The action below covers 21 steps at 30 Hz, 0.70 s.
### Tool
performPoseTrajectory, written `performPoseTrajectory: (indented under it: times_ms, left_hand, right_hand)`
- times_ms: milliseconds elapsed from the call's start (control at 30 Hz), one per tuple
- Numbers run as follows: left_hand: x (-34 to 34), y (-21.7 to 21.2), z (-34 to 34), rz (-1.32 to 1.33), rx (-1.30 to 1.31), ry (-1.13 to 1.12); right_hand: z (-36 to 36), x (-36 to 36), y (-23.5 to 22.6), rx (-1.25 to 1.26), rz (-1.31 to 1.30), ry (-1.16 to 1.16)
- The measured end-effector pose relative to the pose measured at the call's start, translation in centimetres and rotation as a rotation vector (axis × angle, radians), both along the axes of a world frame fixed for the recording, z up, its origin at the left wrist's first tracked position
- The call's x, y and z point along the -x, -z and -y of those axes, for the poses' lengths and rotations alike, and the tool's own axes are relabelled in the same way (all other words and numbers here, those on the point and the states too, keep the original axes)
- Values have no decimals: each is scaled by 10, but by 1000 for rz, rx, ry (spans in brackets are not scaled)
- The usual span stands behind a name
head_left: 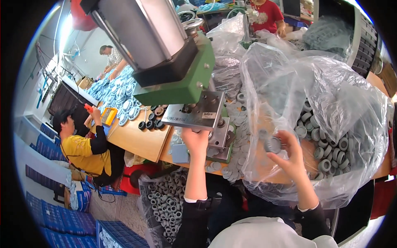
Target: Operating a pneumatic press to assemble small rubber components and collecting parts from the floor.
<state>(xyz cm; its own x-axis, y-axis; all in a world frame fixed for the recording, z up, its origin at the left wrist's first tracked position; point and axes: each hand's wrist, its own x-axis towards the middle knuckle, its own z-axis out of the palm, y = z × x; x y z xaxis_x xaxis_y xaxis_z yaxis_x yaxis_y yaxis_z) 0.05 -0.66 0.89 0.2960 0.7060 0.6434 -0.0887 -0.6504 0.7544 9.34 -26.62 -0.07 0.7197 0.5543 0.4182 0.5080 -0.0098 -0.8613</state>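
- Plainly, the right hand (292, 152) has its grip narrowed on one grey ring (273, 144), pinched between thumb and fingers; the ring is held up over the desk (148, 144), next to the film of a clear plastic bag (269, 68).
- Holding it by the edge seems to keep the ring's face uncovered and the palm out of the way.
- The left hand (196, 139) reaches up to the front edge of a metal plate (195, 115); its fingertips are hidden below the plate, so I cannot tell whether that grip holds anything or is wide or narrow.
- The left forearm (196, 177) stands nearly straight up from the lower edge, while the right forearm (307, 192) leans inward, wrist bent so that the fingers point left.
- The plate sits under a green press head (173, 84), with a grey cylinder (153, 31) on top.
- Around the press base, flat grey discs (235, 165) lie scattered, probably left there for easy reach.
- To the right, the bag surrounds a pile of grey rings (331, 155), likely placed on that side to suit the right hand.
- Farther left are black rings (151, 124) and a co-worker in yellow (84, 146).
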Motion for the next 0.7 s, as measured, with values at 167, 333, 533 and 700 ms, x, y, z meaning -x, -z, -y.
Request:
performPoseTrajectory:
  times_ms: [167, 333, 533, 700]
  left_hand:
    - [21, 44, 8, -101, -68, -202]
    - [105, 100, 8, -164, 59, -373]
    - [196, 149, -7, -612, 298, -586]
    - [134, 128, -42, -649, -256, -257]
  right_hand:
    - [-66, 36, 0, -67, -11, -146]
    - [-129, 44, -4, -57, 142, -166]
    - [-178, 34, -15, 172, 145, -169]
    - [-163, 25, -9, 278, 102, -203]
